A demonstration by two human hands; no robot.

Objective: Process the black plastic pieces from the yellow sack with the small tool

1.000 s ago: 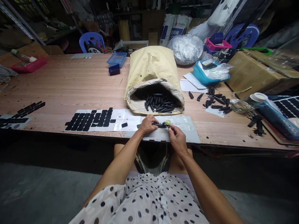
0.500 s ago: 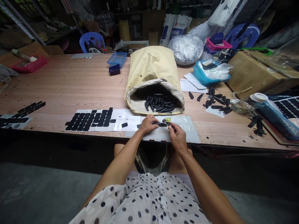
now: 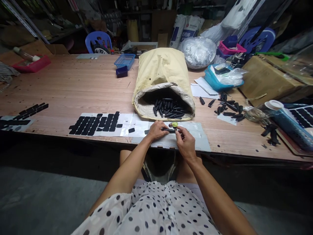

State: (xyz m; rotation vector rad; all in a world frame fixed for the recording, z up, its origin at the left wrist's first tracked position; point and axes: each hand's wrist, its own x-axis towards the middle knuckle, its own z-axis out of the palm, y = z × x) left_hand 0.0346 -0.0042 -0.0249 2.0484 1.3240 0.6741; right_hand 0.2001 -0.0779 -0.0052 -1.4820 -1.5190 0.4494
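Observation:
My left hand (image 3: pixel 157 130) is closed, its fingertips pinching one end of a slim black plastic piece (image 3: pixel 169 131) held level over the grey board (image 3: pixel 168 143). At the other end of that piece, my right hand (image 3: pixel 186 142) pinches a small dark tool (image 3: pixel 175 128); its exact kind is too small to make out. A round yellow-green thing (image 3: pixel 174 124) shows just above the right fingertips. Behind both hands, a pale yellow sack (image 3: pixel 160 67) lies with its mouth facing me, holding many black plastic pieces (image 3: pixel 168 107).
Left of my hands, black rounded pads (image 3: pixel 84 125) lie in rows on white sheets (image 3: pixel 124 121). Loose black parts (image 3: pixel 230 106) are scattered at right, near a cardboard box (image 3: pixel 274 78) and a blue basket (image 3: pixel 215 80). The table's front edge runs just before me.
The view has shifted slightly, so the table things sit a little further right. Both hands keep their hold on the piece and tool, with only slight movement at the fingertips.

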